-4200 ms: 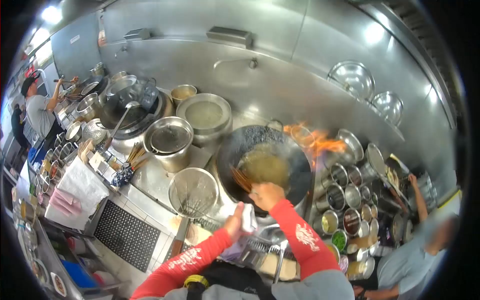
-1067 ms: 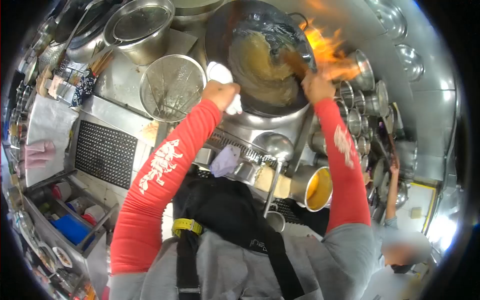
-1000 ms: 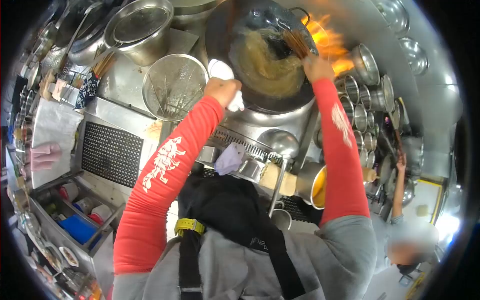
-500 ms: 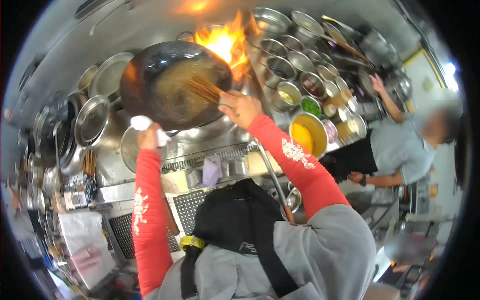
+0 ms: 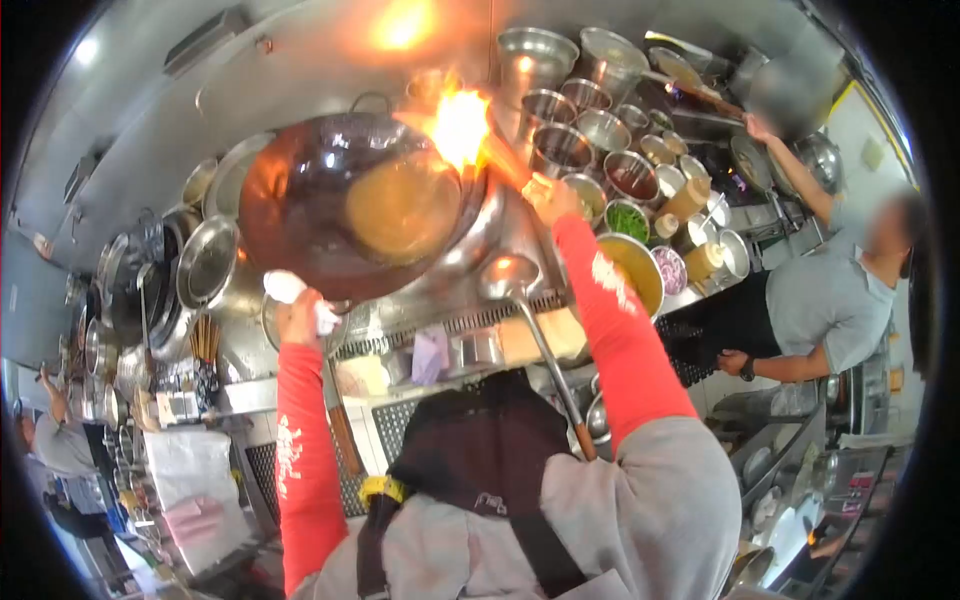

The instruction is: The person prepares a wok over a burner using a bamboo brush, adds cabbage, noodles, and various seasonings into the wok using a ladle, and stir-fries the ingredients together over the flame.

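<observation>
Left hand (image 5: 298,319) clenched white cloth (image 5: 283,287) at near left edge of wok (image 5: 300,245). Right hand (image 5: 553,200) gripped blurred brush (image 5: 509,166) beside flame (image 5: 462,125), right of wok. Brown liquid (image 5: 403,207) pooled in wok's right half.

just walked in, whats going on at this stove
A large wok holds a pool of brownish liquid. The camera wearer's left hand grips a white cloth at its near left edge. The right hand holds a brush by the right rim, close to bright flames. A co-worker stands farther right.
</observation>
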A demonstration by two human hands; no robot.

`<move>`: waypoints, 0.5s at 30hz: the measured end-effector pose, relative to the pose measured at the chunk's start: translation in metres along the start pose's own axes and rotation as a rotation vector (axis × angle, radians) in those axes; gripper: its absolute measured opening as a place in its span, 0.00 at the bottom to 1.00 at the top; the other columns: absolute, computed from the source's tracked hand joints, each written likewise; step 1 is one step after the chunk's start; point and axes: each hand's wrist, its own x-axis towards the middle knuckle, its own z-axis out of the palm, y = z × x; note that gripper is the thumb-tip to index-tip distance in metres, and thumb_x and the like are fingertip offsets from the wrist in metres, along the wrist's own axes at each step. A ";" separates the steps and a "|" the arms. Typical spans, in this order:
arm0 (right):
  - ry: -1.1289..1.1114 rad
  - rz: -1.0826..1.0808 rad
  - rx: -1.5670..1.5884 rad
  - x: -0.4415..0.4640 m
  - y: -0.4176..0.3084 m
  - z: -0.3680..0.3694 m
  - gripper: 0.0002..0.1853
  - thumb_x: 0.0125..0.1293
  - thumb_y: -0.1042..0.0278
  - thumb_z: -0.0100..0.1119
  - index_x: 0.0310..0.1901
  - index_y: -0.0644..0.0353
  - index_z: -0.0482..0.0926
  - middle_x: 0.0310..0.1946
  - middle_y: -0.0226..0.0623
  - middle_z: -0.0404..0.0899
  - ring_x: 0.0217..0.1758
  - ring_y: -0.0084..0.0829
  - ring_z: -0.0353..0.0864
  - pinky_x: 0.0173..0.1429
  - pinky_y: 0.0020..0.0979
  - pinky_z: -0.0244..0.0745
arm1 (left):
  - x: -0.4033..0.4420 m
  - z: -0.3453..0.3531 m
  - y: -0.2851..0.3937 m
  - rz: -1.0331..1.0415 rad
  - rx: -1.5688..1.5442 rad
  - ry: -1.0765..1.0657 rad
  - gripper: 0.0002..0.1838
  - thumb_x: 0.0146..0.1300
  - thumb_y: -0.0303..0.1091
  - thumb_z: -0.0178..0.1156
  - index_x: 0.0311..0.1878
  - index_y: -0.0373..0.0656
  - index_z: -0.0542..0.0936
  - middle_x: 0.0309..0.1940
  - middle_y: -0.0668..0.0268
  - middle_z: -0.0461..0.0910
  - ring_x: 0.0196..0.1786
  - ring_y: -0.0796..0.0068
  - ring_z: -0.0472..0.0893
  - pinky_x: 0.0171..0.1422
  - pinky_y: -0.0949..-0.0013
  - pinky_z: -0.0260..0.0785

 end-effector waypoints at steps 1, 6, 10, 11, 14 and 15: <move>-0.016 0.052 -0.028 -0.014 -0.005 -0.005 0.23 0.60 0.45 0.55 0.50 0.50 0.83 0.39 0.49 0.83 0.44 0.51 0.82 0.50 0.46 0.77 | -0.004 -0.002 -0.001 -0.009 0.010 -0.013 0.05 0.53 0.27 0.56 0.30 0.35 0.73 0.20 0.60 0.74 0.17 0.67 0.76 0.17 0.63 0.73; -0.028 0.041 0.150 -0.044 -0.005 -0.014 0.27 0.57 0.48 0.63 0.52 0.60 0.82 0.36 0.49 0.85 0.40 0.43 0.85 0.48 0.37 0.77 | -0.012 0.004 0.016 0.168 0.154 0.012 0.06 0.54 0.30 0.56 0.32 0.37 0.72 0.20 0.62 0.74 0.18 0.70 0.77 0.17 0.67 0.71; -0.009 0.081 0.239 -0.064 -0.018 -0.036 0.26 0.56 0.50 0.67 0.51 0.61 0.82 0.33 0.47 0.85 0.36 0.30 0.85 0.44 0.30 0.77 | -0.012 0.001 0.031 0.198 0.238 0.001 0.06 0.51 0.29 0.56 0.29 0.36 0.73 0.22 0.64 0.74 0.19 0.72 0.75 0.22 0.68 0.69; 0.022 0.080 0.248 -0.072 -0.021 -0.040 0.26 0.56 0.51 0.68 0.51 0.60 0.83 0.33 0.47 0.86 0.36 0.28 0.85 0.44 0.29 0.76 | -0.005 -0.006 0.028 0.240 0.290 -0.002 0.07 0.51 0.30 0.57 0.30 0.36 0.74 0.23 0.65 0.74 0.20 0.71 0.76 0.23 0.69 0.69; -0.060 0.172 0.171 -0.083 -0.044 -0.064 0.24 0.56 0.51 0.69 0.50 0.58 0.84 0.36 0.45 0.86 0.37 0.27 0.85 0.47 0.27 0.76 | -0.008 -0.009 0.038 0.311 0.401 -0.042 0.11 0.51 0.33 0.58 0.34 0.35 0.76 0.26 0.62 0.78 0.26 0.70 0.79 0.32 0.66 0.72; -0.082 0.208 0.126 -0.079 -0.052 -0.069 0.24 0.56 0.52 0.70 0.50 0.58 0.84 0.37 0.44 0.86 0.38 0.28 0.85 0.48 0.27 0.76 | -0.001 -0.014 0.039 0.321 0.453 -0.044 0.13 0.51 0.34 0.59 0.36 0.35 0.77 0.27 0.60 0.79 0.29 0.68 0.80 0.36 0.65 0.73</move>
